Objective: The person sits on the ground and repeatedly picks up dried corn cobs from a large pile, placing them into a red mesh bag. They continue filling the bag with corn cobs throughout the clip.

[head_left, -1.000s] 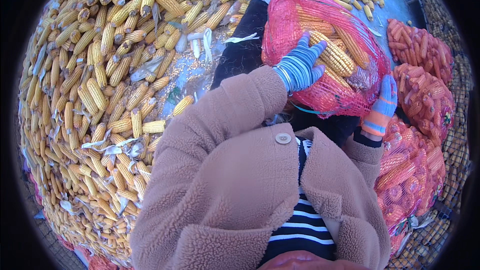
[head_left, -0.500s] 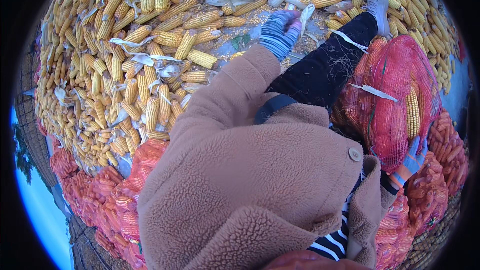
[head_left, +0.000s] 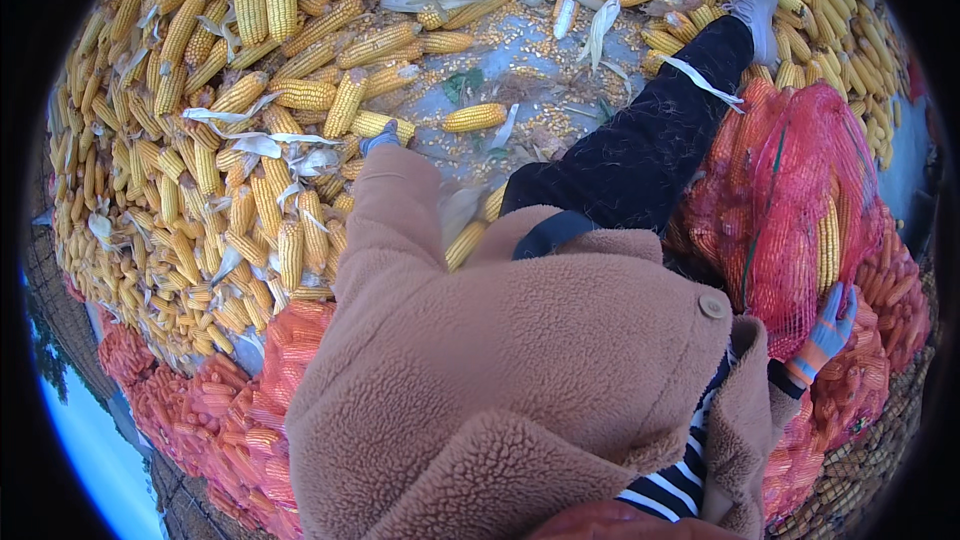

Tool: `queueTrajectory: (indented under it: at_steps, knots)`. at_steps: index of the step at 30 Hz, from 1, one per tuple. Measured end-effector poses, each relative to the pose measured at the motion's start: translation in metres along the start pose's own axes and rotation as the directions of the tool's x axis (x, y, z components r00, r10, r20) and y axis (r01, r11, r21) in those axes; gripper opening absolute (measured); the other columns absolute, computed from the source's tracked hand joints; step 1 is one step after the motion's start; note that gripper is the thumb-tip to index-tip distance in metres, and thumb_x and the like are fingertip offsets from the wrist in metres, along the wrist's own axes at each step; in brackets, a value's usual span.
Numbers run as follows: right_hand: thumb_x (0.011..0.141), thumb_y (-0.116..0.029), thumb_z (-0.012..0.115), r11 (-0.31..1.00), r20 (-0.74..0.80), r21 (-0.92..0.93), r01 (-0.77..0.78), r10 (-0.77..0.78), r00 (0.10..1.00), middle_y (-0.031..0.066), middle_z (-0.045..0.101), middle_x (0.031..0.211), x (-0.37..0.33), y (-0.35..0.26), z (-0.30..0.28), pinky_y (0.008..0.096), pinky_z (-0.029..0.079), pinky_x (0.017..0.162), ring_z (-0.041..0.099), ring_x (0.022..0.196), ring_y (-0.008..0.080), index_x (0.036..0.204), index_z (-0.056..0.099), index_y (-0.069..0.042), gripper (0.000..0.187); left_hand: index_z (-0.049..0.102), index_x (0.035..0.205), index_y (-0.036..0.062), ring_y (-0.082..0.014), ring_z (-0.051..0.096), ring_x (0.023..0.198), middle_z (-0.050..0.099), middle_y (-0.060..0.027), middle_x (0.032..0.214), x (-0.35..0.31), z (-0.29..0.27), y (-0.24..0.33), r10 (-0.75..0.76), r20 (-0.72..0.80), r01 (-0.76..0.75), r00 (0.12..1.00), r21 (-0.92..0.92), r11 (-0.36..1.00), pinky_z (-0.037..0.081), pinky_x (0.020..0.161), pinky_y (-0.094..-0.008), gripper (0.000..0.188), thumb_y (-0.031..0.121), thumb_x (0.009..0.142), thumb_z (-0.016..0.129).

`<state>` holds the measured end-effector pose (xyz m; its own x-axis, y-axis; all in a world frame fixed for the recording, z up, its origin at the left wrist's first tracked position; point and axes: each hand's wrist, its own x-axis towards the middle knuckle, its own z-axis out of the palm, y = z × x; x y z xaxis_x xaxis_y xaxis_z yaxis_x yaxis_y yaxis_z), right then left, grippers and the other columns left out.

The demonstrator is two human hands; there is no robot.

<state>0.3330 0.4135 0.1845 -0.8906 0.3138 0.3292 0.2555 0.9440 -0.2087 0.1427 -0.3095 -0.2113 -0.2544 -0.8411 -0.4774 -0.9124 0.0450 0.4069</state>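
My left hand [head_left: 385, 135], in a striped knit glove, is mostly hidden beyond my brown fleece sleeve. It is at the end of a yellow corn cob [head_left: 373, 124] on the pile; its fingers do not show enough to tell whether they grip. My right hand [head_left: 826, 340], in a blue-grey glove with orange stripes, has its fingers stretched out and apart against the lower edge of a red mesh bag [head_left: 775, 230]. That bag, filled with cobs, leans beside my right leg.
A large heap of corn cobs [head_left: 190, 180] spreads across the left and far side. Loose kernels [head_left: 540, 50], husks and a lone cob [head_left: 474, 118] lie on the grey ground. More filled red mesh bags [head_left: 225, 410] stand at lower left and right. My outstretched leg [head_left: 640, 130] crosses the middle.
My left hand has moved left and nearer, from the kernel-strewn ground to the cob pile. A cob and a blurred pale husk now show beside my left sleeve. My right hand stays by the bag.
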Motion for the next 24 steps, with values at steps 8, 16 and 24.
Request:
queueTrajectory:
  at_steps: [8,16,24]
  knots:
    - [0.094,-0.015,0.059,0.996,-0.027,-0.05,-0.07,0.069,0.997,0.0123,0.061,0.116,0.006,0.0,-0.001,0.0304,0.044,0.093,0.057,0.103,0.0186,0.118,0.057,0.005,0.031,0.034,0.139,-0.0023,-0.0295,0.048,0.126,0.043,-0.02,0.14,-0.002,-0.007,0.029,-0.156,0.439,0.231,0.885,-0.121,0.965,0.038,0.107,-0.036,0.099,0.042,0.065,0.083]
    - [0.093,-0.01,0.058,0.979,0.059,-0.199,0.051,-0.04,0.997,0.0123,0.059,0.12,0.004,0.02,-0.001,0.0297,0.043,0.094,0.056,0.107,0.0185,0.12,0.057,0.004,0.03,0.037,0.138,-0.0013,-0.0298,0.049,0.125,0.045,-0.0197,0.138,-0.069,0.01,0.043,-0.01,0.263,0.04,0.965,-0.11,0.993,0.04,0.105,-0.036,0.1,0.045,0.062,0.084]
    - [0.093,-0.006,0.055,0.972,0.077,-0.226,0.066,-0.05,0.996,0.0111,0.055,0.127,0.004,0.027,0.0,0.0291,0.043,0.097,0.055,0.112,0.0185,0.122,0.058,0.002,0.03,0.051,0.131,0.0138,-0.0331,0.039,0.128,0.043,-0.0163,0.136,-0.116,-0.099,0.112,0.564,0.237,-0.54,0.791,0.702,0.463,0.031,0.11,-0.0398,0.082,0.049,0.064,0.082]
